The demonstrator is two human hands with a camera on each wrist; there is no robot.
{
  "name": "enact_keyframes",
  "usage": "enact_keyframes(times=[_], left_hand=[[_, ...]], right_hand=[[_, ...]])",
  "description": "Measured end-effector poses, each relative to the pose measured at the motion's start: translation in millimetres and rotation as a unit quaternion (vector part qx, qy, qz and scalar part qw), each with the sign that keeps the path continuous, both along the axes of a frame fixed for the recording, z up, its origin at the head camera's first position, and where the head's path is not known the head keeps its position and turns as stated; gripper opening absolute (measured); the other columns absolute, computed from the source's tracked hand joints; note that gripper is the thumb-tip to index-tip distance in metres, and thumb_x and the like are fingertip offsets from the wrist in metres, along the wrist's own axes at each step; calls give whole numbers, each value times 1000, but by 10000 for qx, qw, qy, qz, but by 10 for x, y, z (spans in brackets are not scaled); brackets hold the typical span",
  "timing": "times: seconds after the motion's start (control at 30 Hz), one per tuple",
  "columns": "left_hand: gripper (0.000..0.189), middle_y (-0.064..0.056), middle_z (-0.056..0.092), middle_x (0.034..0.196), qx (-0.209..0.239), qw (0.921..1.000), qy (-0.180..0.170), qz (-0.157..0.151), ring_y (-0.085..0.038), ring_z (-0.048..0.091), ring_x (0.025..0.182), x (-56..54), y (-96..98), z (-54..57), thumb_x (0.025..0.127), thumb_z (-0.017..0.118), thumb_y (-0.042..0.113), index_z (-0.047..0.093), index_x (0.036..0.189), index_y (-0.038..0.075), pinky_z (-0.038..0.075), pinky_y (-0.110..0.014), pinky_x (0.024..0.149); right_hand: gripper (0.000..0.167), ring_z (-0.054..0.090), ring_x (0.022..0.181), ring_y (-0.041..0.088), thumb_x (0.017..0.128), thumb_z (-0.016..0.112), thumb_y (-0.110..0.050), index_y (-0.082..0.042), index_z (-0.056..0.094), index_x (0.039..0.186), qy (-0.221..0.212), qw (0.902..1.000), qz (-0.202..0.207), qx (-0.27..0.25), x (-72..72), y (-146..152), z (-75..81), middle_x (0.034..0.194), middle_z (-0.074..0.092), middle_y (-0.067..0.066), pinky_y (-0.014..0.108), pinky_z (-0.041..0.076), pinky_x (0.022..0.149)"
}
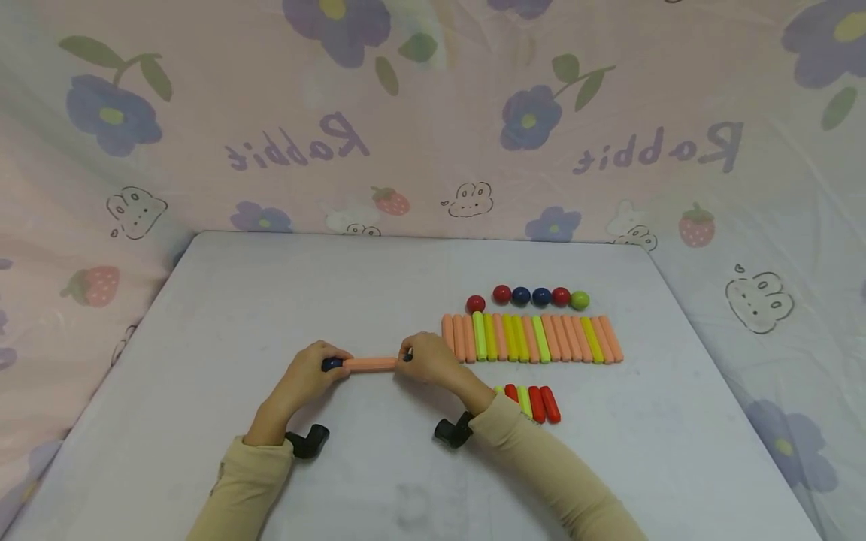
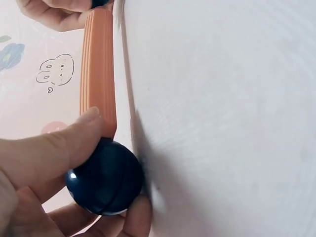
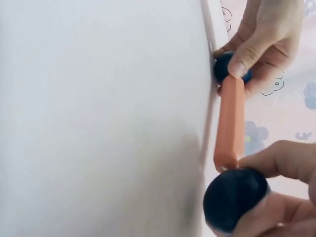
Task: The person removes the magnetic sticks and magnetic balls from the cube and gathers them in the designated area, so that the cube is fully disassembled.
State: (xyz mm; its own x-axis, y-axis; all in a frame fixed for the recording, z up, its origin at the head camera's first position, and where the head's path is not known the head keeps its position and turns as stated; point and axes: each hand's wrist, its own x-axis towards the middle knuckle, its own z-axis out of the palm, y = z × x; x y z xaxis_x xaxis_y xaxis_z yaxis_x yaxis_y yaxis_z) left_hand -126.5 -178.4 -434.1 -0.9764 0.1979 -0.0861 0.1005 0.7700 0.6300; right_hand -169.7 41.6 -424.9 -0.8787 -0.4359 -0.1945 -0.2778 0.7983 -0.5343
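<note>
An orange ridged stick (image 1: 370, 364) lies level between my two hands, with a dark blue ball at either end. My left hand (image 1: 310, 378) pinches the left ball (image 2: 106, 178), its thumb reaching onto the stick's end; ball and stick touch there. The right hand (image 1: 433, 361) grips the other dark blue ball (image 3: 232, 200) between thumb and fingers. In the right wrist view this ball sits right at the stick's end, where a small shiny bit shows; whether they touch I cannot tell. Much of the right ball is hidden by fingers in the head view.
Right of the hands lies a row of orange, yellow and green sticks (image 1: 546, 338). Behind it are several red, blue and green balls (image 1: 541, 296). Shorter red and green sticks (image 1: 537, 403) lie nearer, partly behind the right sleeve (image 1: 541, 458). A patterned curtain (image 1: 433, 113) surrounds the white table (image 1: 365, 481).
</note>
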Motion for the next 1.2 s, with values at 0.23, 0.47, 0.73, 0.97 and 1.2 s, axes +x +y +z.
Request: enact_keyframes(times=[0.23, 0.47, 0.73, 0.97, 1.2], left_hand=[[22, -25, 63, 111, 52, 10000, 23, -7, -43, 59, 110, 2, 17, 5, 87, 68, 9, 71, 107, 0, 48, -56, 97], [23, -24, 63, 111, 47, 10000, 36, 30, -42, 60, 109, -1, 8, -6, 88, 68, 9, 70, 108, 0, 48, -56, 97], [23, -26, 63, 113, 42, 10000, 35, 50, -43, 59, 110, 1, 9, -13, 88, 68, 9, 70, 108, 0, 48, -55, 97], [21, -24, 63, 110, 124, 9999, -21, 82, -39, 60, 107, 23, 20, 26, 88, 67, 8, 71, 107, 0, 50, -54, 94], [21, -24, 63, 110, 94, 9999, -17, 90, -39, 60, 107, 22, 26, 26, 88, 67, 8, 71, 107, 0, 49, -54, 95]], right_hand=[[12, 50, 60, 12, 90, 65, -15, -5, 68, 97, -646, 9940, 65, -876, -143, 147, 75, 96, 63, 10, 16, 42, 49], [29, 58, 80, 19, 87, 67, -12, -9, 66, 116, -863, 9911, 93, -1008, -313, 330, 169, 125, 57, 13, 19, 50, 66], [40, 56, 85, 21, 86, 60, -5, -7, 59, 126, -909, 9895, 50, -1121, -499, 515, 266, 133, 51, 14, 21, 51, 75], [42, 53, 66, 18, 87, 57, -3, -2, 57, 129, -836, 9867, -217, -1377, -714, 692, 289, 136, 47, 19, 20, 48, 58], [43, 52, 62, 14, 90, 60, -6, -1, 54, 132, -727, 9865, -416, -1405, -889, 829, 274, 129, 53, 19, 21, 48, 56]])
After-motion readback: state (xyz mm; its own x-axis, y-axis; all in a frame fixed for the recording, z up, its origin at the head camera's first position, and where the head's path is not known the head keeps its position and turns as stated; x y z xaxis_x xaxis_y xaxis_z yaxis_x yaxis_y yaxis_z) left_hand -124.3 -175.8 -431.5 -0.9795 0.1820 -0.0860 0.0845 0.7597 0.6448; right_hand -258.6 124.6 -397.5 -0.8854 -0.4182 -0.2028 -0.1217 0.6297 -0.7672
